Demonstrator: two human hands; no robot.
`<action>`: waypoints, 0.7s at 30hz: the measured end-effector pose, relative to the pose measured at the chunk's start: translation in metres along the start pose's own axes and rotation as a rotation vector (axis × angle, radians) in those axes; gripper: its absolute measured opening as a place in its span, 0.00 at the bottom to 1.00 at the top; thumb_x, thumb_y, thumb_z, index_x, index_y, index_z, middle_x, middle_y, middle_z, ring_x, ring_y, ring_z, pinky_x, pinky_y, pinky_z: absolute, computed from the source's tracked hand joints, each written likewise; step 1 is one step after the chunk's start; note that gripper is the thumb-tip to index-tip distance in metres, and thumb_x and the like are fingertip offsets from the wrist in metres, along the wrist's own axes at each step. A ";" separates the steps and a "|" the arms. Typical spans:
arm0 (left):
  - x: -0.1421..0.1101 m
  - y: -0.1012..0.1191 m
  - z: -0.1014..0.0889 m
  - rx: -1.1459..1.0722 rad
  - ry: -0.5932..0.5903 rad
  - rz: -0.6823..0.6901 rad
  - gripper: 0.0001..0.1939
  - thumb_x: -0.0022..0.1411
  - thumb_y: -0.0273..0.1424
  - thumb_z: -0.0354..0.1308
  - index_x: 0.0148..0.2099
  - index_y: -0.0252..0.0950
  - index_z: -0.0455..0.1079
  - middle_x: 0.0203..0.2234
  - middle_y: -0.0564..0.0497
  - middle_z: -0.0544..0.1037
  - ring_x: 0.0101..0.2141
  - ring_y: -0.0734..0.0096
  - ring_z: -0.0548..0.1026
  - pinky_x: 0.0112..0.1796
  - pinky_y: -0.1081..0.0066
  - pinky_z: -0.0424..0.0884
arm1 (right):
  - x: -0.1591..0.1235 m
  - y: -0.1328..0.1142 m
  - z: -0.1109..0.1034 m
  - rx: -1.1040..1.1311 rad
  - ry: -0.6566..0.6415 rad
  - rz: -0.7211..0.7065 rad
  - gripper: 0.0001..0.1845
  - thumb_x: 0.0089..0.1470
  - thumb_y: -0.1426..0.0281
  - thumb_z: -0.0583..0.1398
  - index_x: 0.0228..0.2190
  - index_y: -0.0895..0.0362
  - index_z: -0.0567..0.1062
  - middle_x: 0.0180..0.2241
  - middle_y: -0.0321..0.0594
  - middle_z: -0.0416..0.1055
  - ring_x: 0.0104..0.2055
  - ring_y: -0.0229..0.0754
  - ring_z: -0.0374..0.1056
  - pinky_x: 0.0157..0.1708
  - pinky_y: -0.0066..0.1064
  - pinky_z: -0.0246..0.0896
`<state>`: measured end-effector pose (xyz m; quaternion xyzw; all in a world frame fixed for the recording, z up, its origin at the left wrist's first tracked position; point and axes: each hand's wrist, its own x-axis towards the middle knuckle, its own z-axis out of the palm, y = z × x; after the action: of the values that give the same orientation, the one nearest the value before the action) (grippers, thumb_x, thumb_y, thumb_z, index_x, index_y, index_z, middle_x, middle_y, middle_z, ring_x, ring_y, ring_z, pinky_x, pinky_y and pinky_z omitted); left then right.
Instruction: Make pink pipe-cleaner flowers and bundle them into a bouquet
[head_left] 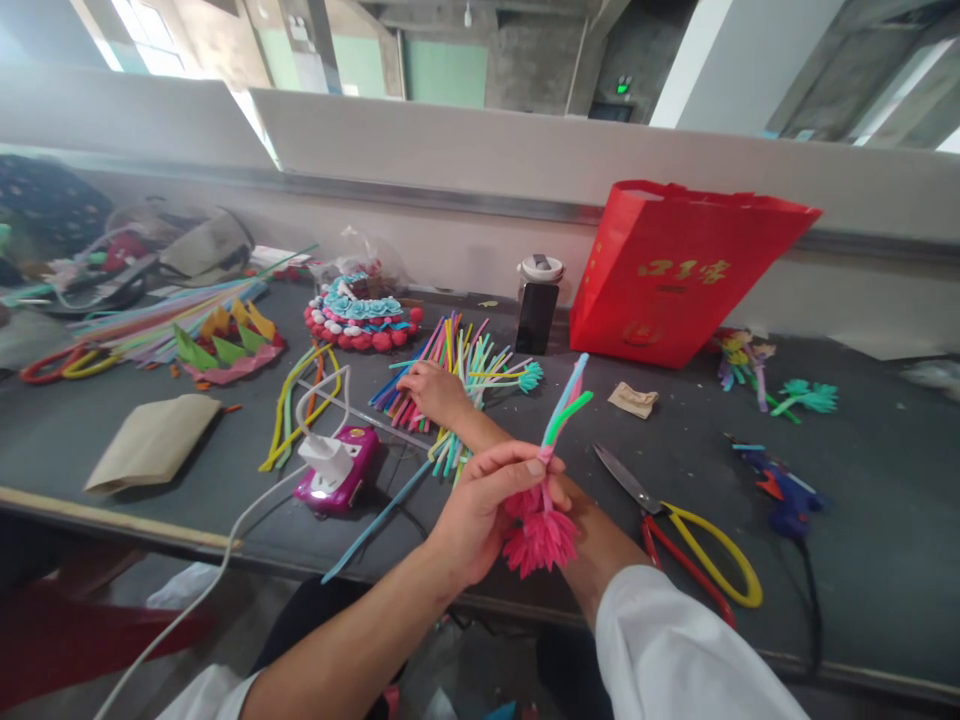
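My left hand (487,505) is closed around the stems of a bunch of pink pipe-cleaner flowers (541,542), whose heads hang downward. Light blue and green stem ends (566,412) stick up above the fingers. Crossing behind it, my right arm reaches left over the table. My right hand (431,390) lies at a pile of short coloured pipe cleaners (409,395), its fingers curled down onto them. Its fingertips are partly hidden among the stems. A teal pipe-cleaner flower (530,377) rests at the pile's right side.
Scissors (652,505) lie open at the right, near a blue glue gun (784,490). A red bag (675,270) stands behind, beside a phone (536,318) leaning on a cup. A purple power socket (339,470) with a white cable sits left of the pile. Long pipe cleaners (172,320) lie farther left.
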<state>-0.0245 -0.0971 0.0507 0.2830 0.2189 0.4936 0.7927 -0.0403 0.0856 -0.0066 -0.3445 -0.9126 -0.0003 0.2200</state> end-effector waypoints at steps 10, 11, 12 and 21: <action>-0.002 0.002 0.002 0.034 -0.050 0.031 0.07 0.56 0.29 0.63 0.36 0.30 0.77 0.22 0.46 0.79 0.26 0.66 0.78 0.30 0.70 0.73 | 0.001 -0.007 -0.006 -0.040 -0.033 -0.105 0.13 0.64 0.76 0.53 0.38 0.55 0.78 0.42 0.46 0.69 0.47 0.47 0.61 0.42 0.35 0.61; -0.002 0.002 0.003 0.039 -0.052 0.031 0.07 0.56 0.29 0.63 0.36 0.30 0.77 0.22 0.46 0.79 0.26 0.66 0.78 0.30 0.70 0.73 | 0.001 -0.006 -0.007 -0.031 -0.029 -0.109 0.13 0.63 0.76 0.53 0.38 0.56 0.77 0.42 0.46 0.69 0.47 0.47 0.61 0.42 0.35 0.61; -0.003 0.003 0.003 0.041 -0.052 0.032 0.07 0.56 0.29 0.63 0.36 0.30 0.77 0.22 0.45 0.79 0.26 0.66 0.78 0.30 0.71 0.72 | 0.000 -0.006 -0.007 -0.017 -0.024 -0.116 0.12 0.63 0.77 0.53 0.38 0.57 0.77 0.42 0.46 0.69 0.47 0.47 0.61 0.42 0.35 0.61; -0.005 0.002 0.005 0.038 -0.104 0.030 0.07 0.57 0.30 0.63 0.36 0.31 0.78 0.22 0.46 0.78 0.26 0.67 0.76 0.32 0.69 0.71 | -0.002 -0.020 -0.031 0.278 0.146 -0.180 0.06 0.64 0.69 0.56 0.37 0.56 0.74 0.41 0.38 0.73 0.46 0.37 0.66 0.50 0.30 0.57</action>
<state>-0.0245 -0.1027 0.0560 0.3267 0.1822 0.4859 0.7899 -0.0389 0.0642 0.0232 -0.2267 -0.9126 0.0813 0.3304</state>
